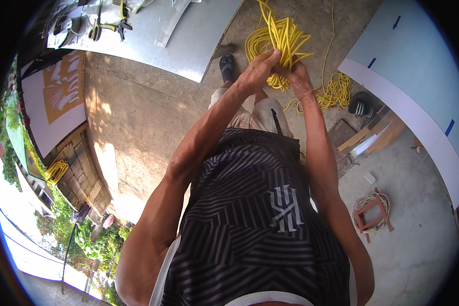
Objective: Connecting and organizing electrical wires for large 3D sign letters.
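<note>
A bundle of yellow cord [285,38] hangs in loops between my hands, out in front of my body. My left hand [260,69] is closed on the bundle, its thumb lying over the loops. From the other side my right hand [298,79] grips the same loops lower down, its fingers partly hidden behind the cord. A single yellow strand runs up from the bundle past the far edge. On the floor to the right lies a loose, tangled heap of yellow cord [336,92], with a strand leading off from it.
A metal-topped table [188,56] at the far left holds pliers [118,25] and scissors [94,31]. A pale panel with blue arrows [408,56] stands at the right. Wood scraps [362,137], a black shoe [361,105] and a red frame wound with cord [371,214] lie on the floor.
</note>
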Demonstrator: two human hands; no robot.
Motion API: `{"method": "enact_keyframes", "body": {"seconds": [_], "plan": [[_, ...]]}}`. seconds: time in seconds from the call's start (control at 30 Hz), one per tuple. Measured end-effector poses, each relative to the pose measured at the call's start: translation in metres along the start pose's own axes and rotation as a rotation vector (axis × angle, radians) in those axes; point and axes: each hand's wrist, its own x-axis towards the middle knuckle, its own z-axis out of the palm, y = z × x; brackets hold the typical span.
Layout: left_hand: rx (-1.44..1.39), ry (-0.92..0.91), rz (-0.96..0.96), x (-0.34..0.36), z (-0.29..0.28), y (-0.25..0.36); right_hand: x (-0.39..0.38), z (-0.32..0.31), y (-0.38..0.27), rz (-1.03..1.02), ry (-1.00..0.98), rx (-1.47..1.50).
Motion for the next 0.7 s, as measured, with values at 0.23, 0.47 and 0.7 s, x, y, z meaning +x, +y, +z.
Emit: {"method": "enact_keyframes", "body": {"seconds": [0.23, 0.47, 0.7], "plan": [[0.174, 0.342, 0.070, 0.003, -0.002, -0.003, 0.005, -0.008, 0.007, 0.067, 0.071, 0.253], [0.598, 0.429, 0.052, -0.003, -0.016, 0.003, 0.020, -0.016, 0.005, 0.148, -0.042, 0.267], [0.796, 0.313, 0.201, -0.035, -0.009, 0.022, 0.028, -0.017, -0.009, 0.141, 0.018, 0.387]]}}
